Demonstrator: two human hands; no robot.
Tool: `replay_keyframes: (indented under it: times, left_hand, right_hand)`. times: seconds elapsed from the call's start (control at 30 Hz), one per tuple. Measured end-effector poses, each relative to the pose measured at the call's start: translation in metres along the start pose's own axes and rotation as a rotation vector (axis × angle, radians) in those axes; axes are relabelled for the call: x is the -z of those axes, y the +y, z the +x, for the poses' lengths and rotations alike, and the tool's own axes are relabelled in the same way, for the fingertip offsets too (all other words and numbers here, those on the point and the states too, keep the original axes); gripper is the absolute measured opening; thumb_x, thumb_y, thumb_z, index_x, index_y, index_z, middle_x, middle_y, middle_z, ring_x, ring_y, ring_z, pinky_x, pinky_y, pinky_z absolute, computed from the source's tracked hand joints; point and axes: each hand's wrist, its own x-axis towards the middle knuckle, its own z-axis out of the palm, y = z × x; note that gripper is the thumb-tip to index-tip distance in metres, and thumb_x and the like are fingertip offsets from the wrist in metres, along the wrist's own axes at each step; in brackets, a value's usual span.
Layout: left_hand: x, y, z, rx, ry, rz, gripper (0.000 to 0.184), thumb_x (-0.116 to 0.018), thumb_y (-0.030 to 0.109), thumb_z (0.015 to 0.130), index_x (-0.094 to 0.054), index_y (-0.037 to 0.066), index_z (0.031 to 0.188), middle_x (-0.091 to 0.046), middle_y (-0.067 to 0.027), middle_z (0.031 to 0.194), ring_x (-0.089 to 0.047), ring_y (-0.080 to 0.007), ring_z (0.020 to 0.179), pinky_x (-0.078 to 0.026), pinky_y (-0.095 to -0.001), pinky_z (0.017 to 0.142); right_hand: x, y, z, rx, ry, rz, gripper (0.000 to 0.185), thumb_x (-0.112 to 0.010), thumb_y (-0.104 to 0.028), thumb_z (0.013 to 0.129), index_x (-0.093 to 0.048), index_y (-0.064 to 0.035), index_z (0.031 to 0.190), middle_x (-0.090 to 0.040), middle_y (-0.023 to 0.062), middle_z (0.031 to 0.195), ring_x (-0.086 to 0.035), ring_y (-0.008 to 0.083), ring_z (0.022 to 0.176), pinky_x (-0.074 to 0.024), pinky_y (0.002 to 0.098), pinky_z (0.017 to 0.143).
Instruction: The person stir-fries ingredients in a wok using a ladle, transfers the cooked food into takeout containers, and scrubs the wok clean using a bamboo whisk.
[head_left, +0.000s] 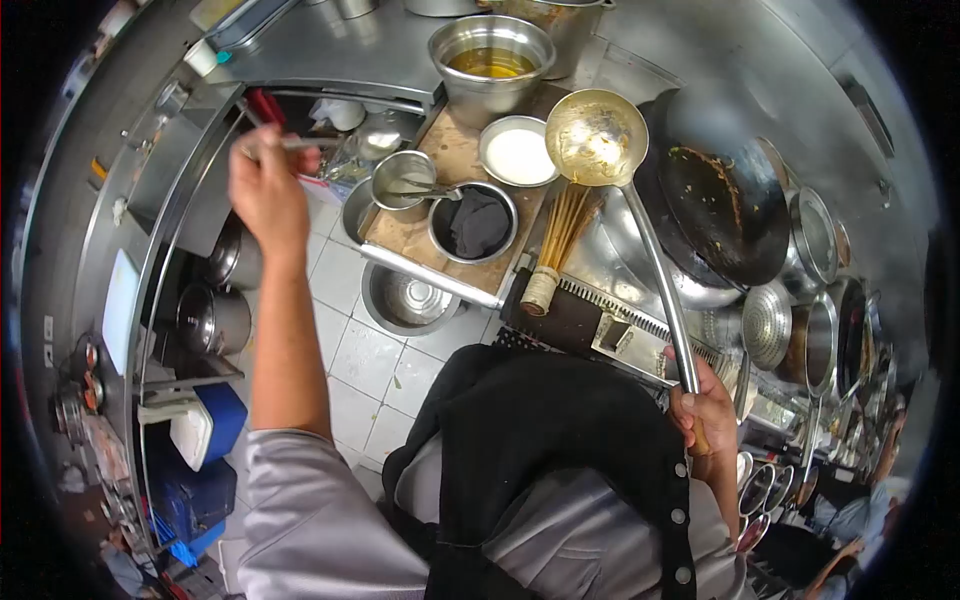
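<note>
My right hand (708,405) is closed around the handle of a long metal ladle (660,270). The ladle's wide bowl tilts up beside a black wok (735,215) with food scraps stuck inside. My left hand (270,185) is stretched out at the upper left, above a shelf of containers. Its fingers are curled and blurred, and what they hold cannot be made out. Between the hands, a wooden board (400,235) bears a bowl of white contents (518,150), a small metal pot with a spoon (402,180) and a bowl with a dark cloth (478,225).
A bamboo brush (555,245) lies near the stove edge. Behind the board stands a metal pot of yellow liquid (492,75). A large metal bowl (410,298) is low down by the tiled floor (375,365). Strainers (767,325) and pans crowd the right. Other people are partly visible at lower right.
</note>
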Motion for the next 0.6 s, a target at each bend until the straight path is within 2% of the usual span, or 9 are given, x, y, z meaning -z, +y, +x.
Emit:
replay_keyframes:
  times: [0.07,0.2,0.3,0.37,0.43,0.47,0.5,0.53,0.6]
  left_hand:
    - [0.004,-0.069,-0.018,-0.031,-0.025,0.184,0.014,-0.051,0.013,0.096,-0.055,-0.001,0.097,-0.062,-0.0091,0.079,-0.061,-0.0141,0.058,-0.05,-0.0266,0.056]
    - [0.041,-0.183,-0.042,-0.011,-0.135,0.608,0.023,-0.057,0.014,0.092,-0.057,-0.004,0.106,-0.064,-0.0151,0.089,-0.062,-0.0285,0.081,-0.049,-0.036,0.075]
    - [0.03,-0.148,-0.068,-0.274,0.013,0.897,0.035,-0.065,0.012,0.086,-0.056,-0.003,0.116,-0.056,-0.0195,0.11,-0.053,-0.0303,0.102,-0.044,-0.0384,0.086]
    - [0.007,-0.107,-0.086,-0.366,0.055,0.747,0.029,-0.065,0.008,0.084,-0.059,0.0,0.112,-0.057,-0.0157,0.104,-0.054,-0.0252,0.096,-0.045,-0.0353,0.082]
    - [-0.017,-0.105,-0.114,-0.118,-0.247,0.37,0.021,-0.063,0.007,0.086,-0.06,0.001,0.106,-0.06,-0.012,0.096,-0.055,-0.0223,0.086,-0.046,-0.033,0.078]
    - [-0.033,-0.101,-0.128,-0.138,-0.49,0.289,0.015,-0.061,0.006,0.087,-0.06,0.002,0.101,-0.06,-0.0089,0.09,-0.056,-0.0197,0.081,-0.046,-0.0307,0.077]
    - [-0.05,-0.084,-0.141,-0.074,-0.742,0.429,0.016,-0.063,0.006,0.084,-0.059,0.001,0.099,-0.061,-0.0102,0.091,-0.057,-0.0207,0.083,-0.046,-0.0299,0.078]
    - [-0.065,-0.085,-0.152,-0.054,-0.923,0.512,0.02,-0.065,0.006,0.081,-0.059,0.001,0.099,-0.061,-0.0133,0.096,-0.059,-0.0262,0.089,-0.046,-0.0331,0.082]
    - [-0.084,-0.089,-0.171,-0.269,-0.962,0.531,0.028,-0.068,0.005,0.076,-0.06,0.002,0.103,-0.058,-0.0172,0.105,-0.053,-0.0357,0.104,-0.042,-0.0427,0.092]
  right_hand:
    - [0.005,0.001,-0.006,0.032,0.025,0.037,0.069,-0.064,-0.011,0.075,-0.036,0.0046,0.136,-0.042,0.0039,0.051,-0.035,0.0095,0.034,-0.0306,0.0197,0.03]
    - [0.018,0.004,-0.021,0.135,0.055,0.231,0.065,-0.06,-0.006,0.08,-0.033,0.0033,0.138,-0.043,0.0051,0.052,-0.035,0.0123,0.032,-0.0324,0.0233,0.031]
    - [0.031,-0.002,-0.037,0.225,0.158,0.272,0.06,-0.05,0.001,0.081,-0.038,-0.0066,0.139,-0.043,0.0028,0.056,-0.038,0.0107,0.037,-0.032,0.0228,0.032]
    - [0.041,-0.009,-0.042,0.284,0.394,0.148,0.059,-0.049,0.001,0.082,-0.04,-0.0097,0.139,-0.044,0.0004,0.059,-0.039,0.0087,0.039,-0.0353,0.0219,0.034]
    - [0.057,-0.014,-0.042,0.259,0.616,-0.124,0.056,-0.049,0.0,0.083,-0.042,-0.0109,0.137,-0.046,0.0002,0.061,-0.04,0.0078,0.04,-0.0366,0.0211,0.035]
    - [0.061,-0.018,-0.043,0.238,0.662,-0.181,0.052,-0.051,-0.002,0.084,-0.044,-0.0114,0.135,-0.048,-0.0004,0.062,-0.041,0.0071,0.042,-0.037,0.0208,0.036]
    - [0.065,-0.018,-0.044,0.261,0.683,-0.195,0.049,-0.05,-0.003,0.084,-0.044,-0.007,0.133,-0.048,0.0007,0.06,-0.042,0.0086,0.04,-0.0374,0.0215,0.036]
    - [0.072,-0.016,-0.044,0.287,0.706,-0.207,0.047,-0.049,-0.003,0.084,-0.044,-0.0026,0.131,-0.047,0.0019,0.058,-0.043,0.0101,0.038,-0.0379,0.0222,0.036]
    - [0.085,-0.009,-0.053,0.276,0.755,-0.075,0.045,-0.052,-0.003,0.083,-0.047,-0.0027,0.128,-0.048,0.0022,0.057,-0.044,0.0109,0.039,-0.0371,0.0227,0.036]
